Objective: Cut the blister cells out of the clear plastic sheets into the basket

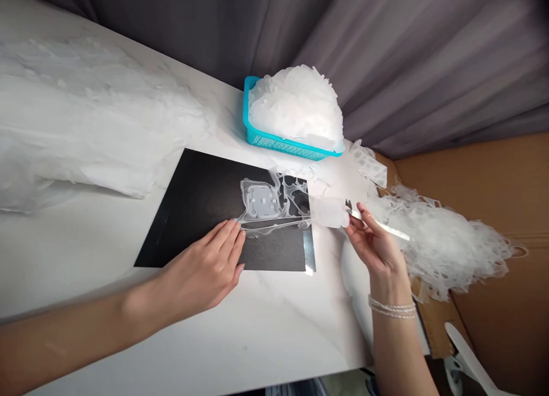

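Note:
My right hand (375,242) is closed around a slim silvery tool (386,226) with a dark notched tip. Its fingertips also hold the edge of a frosted, translucent soft piece (329,212). From that piece, thin stretched strands of clear scrap film (274,223) run left to my left hand (210,264). That hand's fingers are pressed together, gripping the strands' end against a black mat (189,207). Just beyond them, a grey rounded-square part (262,200) with small knobs lies on the mat, surrounded by clear film.
A turquoise basket (291,147) heaped with white translucent pieces stands at the back. To the right, a tangled pile of clear scrap (454,244) lies by a cardboard box (493,184). White plastic sheeting (86,122) covers the left of the table. A grey curtain (193,30) hangs behind.

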`<state>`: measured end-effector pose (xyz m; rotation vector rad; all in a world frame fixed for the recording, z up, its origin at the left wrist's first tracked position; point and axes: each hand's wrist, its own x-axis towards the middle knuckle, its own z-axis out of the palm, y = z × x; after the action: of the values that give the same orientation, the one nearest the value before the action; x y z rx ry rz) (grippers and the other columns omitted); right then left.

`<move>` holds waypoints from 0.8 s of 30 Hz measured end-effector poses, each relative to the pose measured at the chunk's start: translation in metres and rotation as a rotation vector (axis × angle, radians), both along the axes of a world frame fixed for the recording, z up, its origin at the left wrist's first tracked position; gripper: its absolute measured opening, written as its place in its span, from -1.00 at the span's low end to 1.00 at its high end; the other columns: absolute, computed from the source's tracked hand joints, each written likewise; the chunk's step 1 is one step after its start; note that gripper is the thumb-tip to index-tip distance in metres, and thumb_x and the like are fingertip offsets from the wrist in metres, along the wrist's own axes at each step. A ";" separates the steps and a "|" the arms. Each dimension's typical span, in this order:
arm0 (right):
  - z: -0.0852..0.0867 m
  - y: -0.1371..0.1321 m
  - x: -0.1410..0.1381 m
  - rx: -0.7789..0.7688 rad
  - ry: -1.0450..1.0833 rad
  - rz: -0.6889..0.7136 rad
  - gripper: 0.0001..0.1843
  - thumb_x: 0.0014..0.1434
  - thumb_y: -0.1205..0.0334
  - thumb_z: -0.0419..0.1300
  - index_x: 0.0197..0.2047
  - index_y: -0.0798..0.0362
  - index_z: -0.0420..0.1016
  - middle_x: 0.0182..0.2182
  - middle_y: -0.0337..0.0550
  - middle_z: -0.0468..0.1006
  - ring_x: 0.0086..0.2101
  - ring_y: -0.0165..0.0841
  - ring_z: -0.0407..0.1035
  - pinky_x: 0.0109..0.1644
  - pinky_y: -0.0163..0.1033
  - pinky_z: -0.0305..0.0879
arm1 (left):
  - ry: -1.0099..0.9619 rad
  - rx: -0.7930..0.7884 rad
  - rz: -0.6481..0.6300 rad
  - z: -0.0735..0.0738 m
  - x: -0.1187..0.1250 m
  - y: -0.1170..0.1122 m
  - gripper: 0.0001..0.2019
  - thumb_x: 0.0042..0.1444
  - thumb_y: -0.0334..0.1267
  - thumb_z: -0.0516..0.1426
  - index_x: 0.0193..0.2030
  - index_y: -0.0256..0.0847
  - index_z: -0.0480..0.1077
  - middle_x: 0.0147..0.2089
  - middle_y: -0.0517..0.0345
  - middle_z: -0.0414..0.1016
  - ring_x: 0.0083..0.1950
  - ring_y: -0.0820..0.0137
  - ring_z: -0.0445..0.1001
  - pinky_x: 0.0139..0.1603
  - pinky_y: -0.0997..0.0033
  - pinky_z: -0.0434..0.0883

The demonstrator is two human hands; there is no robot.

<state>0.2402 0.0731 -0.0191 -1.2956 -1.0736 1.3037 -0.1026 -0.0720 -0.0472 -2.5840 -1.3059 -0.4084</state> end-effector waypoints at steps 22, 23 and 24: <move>0.024 -0.056 -0.112 0.097 -0.349 0.528 -0.62 0.20 0.14 0.26 -0.43 -0.01 0.08 -0.29 -0.13 0.64 -0.36 -0.39 0.43 -0.26 -0.26 0.30 | -1.526 -1.586 0.300 0.036 0.017 0.051 -0.64 0.02 -0.10 0.31 -0.08 -0.27 0.55 -0.06 -0.06 0.62 -0.01 0.19 0.56 0.01 0.20 0.44; 0.023 -0.057 -0.114 0.070 -0.307 0.551 -0.59 0.19 0.16 0.26 -0.44 -0.01 0.04 -0.30 -0.13 0.63 -0.38 -0.41 0.41 -0.28 -0.27 0.28 | -1.506 -1.567 0.310 0.037 0.018 0.052 -0.64 0.00 -0.11 0.32 -0.10 -0.26 0.56 -0.09 -0.04 0.62 -0.04 0.21 0.56 -0.01 0.22 0.44; 0.023 -0.058 -0.116 0.053 -0.278 0.560 -0.58 0.19 0.17 0.26 -0.45 -0.01 0.03 -0.31 -0.13 0.63 -0.40 -0.43 0.38 -0.30 -0.28 0.26 | -1.493 -1.546 0.319 0.037 0.020 0.052 -0.65 -0.01 -0.10 0.33 -0.12 -0.25 0.57 -0.12 -0.02 0.63 -0.07 0.24 0.56 -0.02 0.25 0.44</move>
<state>0.1246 0.0148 0.0038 -1.2018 -1.7443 1.5078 -0.0830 -0.0197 -0.0098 -2.4792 -3.5069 -2.2571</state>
